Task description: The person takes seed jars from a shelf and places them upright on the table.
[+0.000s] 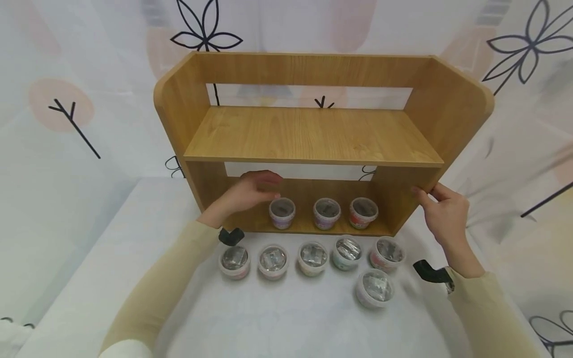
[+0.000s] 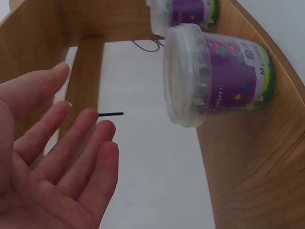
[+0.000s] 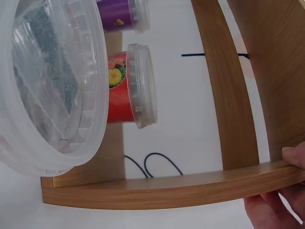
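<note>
My left hand (image 1: 250,191) is over the lower board of a wooden shelf (image 1: 313,136), its fingertips close to the rim of a lidded purple tub (image 1: 282,214). In the left wrist view the fingers of that hand (image 2: 62,157) are loosely spread, apart from the purple tub (image 2: 233,76). On the right, my right hand (image 1: 445,211) grips the front edge of the shelf's side panel (image 3: 190,191), thumb on the inner face and fingers outside. Another purple tub (image 1: 327,214) and a red tub (image 1: 363,213) stand upright on the same lower board.
Several more clear-lidded tubs stand on the white table in front of the shelf, among them a left one (image 1: 235,262) and a nearer one (image 1: 375,288). A patterned white cloth (image 1: 89,59) hangs behind. The upper board (image 1: 313,134) overhangs the left hand.
</note>
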Motion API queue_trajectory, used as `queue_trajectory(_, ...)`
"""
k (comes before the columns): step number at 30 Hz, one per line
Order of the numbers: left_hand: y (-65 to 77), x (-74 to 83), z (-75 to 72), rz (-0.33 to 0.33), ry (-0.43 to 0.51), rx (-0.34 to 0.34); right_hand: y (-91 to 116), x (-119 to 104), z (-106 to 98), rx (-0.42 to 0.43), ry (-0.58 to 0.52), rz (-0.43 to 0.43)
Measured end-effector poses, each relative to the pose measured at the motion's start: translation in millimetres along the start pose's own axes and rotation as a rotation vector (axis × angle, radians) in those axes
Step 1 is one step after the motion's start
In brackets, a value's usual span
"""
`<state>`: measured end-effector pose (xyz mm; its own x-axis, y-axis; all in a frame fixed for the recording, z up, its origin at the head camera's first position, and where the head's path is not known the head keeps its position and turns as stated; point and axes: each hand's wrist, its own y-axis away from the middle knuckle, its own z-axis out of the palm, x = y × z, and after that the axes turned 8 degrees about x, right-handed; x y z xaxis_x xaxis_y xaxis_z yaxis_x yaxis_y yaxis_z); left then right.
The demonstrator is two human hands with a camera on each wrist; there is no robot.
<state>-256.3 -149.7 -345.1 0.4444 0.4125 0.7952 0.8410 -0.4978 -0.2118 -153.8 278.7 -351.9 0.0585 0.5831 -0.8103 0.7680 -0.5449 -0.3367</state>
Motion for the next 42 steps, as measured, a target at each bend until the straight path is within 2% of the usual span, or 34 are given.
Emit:
queue_trajectory(5, -13.1, -5.0, 6.0, 0.008, 0.019, -0.051, -0.3, -0.9, -0.9, 0.010, -0.003, -0.007)
queue_trajectory(15, -26.3, -11.5, 19.1, -0.065, 0.028, -0.137, 0.7, 0.2, -1.3, 0.002, -0.011, -0.009)
queue_trajectory(21, -25.4, -17.1, 21.4, -0.101, 0.004, -0.228, 1.4, -0.7, -0.9, 0.005, -0.018, -0.017)
queue_trajectory(26, -22.6, -26.4, 22.4, -0.075, 0.009, -0.302, 2.3, -1.6, -1.3, 0.015, -0.017, -0.028)
queue_trajectory(32, -16.4, -36.1, 19.5, -0.055, 0.046, -0.308, 2.5, -2.7, -1.5, 0.011, -0.007, -0.043)
queue_trajectory(42, -11.5, -43.4, 14.7, -0.048, 0.031, -0.335, 2.0, -0.8, -0.8, 0.003, -0.002, -0.036)
